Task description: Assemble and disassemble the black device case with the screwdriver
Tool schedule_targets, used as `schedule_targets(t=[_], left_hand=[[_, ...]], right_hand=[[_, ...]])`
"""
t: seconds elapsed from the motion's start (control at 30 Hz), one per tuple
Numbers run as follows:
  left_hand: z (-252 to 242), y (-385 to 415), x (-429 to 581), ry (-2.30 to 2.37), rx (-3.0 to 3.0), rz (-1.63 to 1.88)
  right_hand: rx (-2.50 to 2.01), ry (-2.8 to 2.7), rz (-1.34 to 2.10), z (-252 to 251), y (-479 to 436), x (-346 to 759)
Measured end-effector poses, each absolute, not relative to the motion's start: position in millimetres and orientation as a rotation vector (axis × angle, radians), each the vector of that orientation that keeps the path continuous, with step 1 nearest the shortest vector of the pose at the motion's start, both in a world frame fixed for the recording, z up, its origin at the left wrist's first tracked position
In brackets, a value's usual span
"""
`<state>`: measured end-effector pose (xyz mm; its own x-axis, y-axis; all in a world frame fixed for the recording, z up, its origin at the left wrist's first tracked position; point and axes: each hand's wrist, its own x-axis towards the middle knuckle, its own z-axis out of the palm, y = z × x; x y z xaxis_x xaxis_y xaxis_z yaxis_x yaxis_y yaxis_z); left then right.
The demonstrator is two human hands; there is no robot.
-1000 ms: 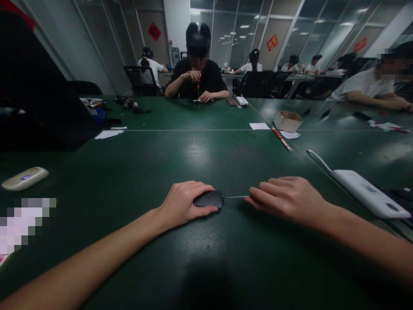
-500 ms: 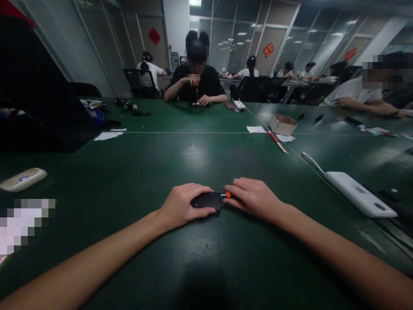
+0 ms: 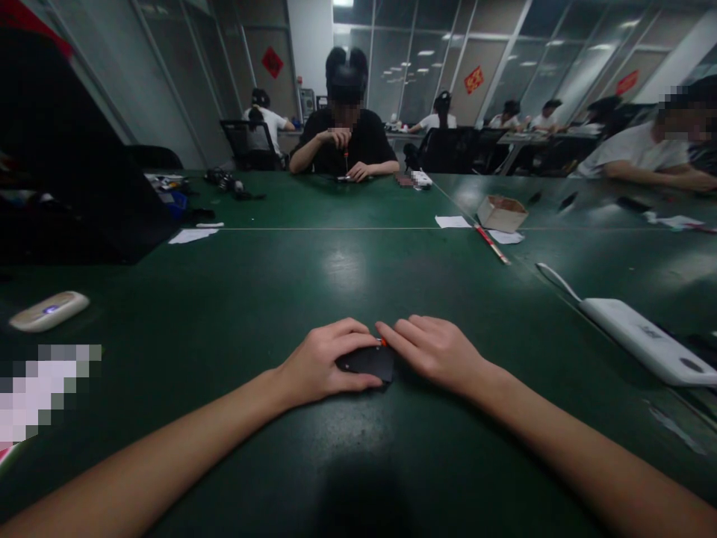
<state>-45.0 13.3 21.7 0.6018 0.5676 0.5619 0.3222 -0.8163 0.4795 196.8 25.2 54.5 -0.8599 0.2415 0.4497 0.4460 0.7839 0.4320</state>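
My left hand (image 3: pixel 330 357) is wrapped around a flat black casing (image 3: pixel 367 364) on the green table, thumb along its near side and fingers over the far side. Small bright dots like screws show on the casing's top face. Close against its right end, my right hand (image 3: pixel 434 345) holds a small screwdriver (image 3: pixel 384 342) with an orange handle. Only a bit of orange and a short stretch of metal shaft show between the two hands; my fingers hide the rest of it.
A white power bank (image 3: pixel 644 340) with a cable lies to the right, a white oval device (image 3: pixel 50 310) to the left. Farther back are a small open box (image 3: pixel 501 214), paper sheets (image 3: pixel 193 235) and a red strip (image 3: pixel 493 245). Across the table sits a person (image 3: pixel 344 138) with a screwdriver.
My right hand has come left, bringing the screwdriver up against the casing's far right corner. The casing has tilted slightly, and the whole view has shifted a little.
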Motion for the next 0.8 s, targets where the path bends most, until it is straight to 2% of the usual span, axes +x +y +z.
schedule_targets(t=[0.17,0.8], left_hand=[[22,15,-45,0.678,2.518,1.103],[24,13,-46,0.599,2.462,1.013]], right_hand=[[-0.56,-2.634,-0.544,48,36,207],[-0.48,-2.626,-0.616,49,29,210]])
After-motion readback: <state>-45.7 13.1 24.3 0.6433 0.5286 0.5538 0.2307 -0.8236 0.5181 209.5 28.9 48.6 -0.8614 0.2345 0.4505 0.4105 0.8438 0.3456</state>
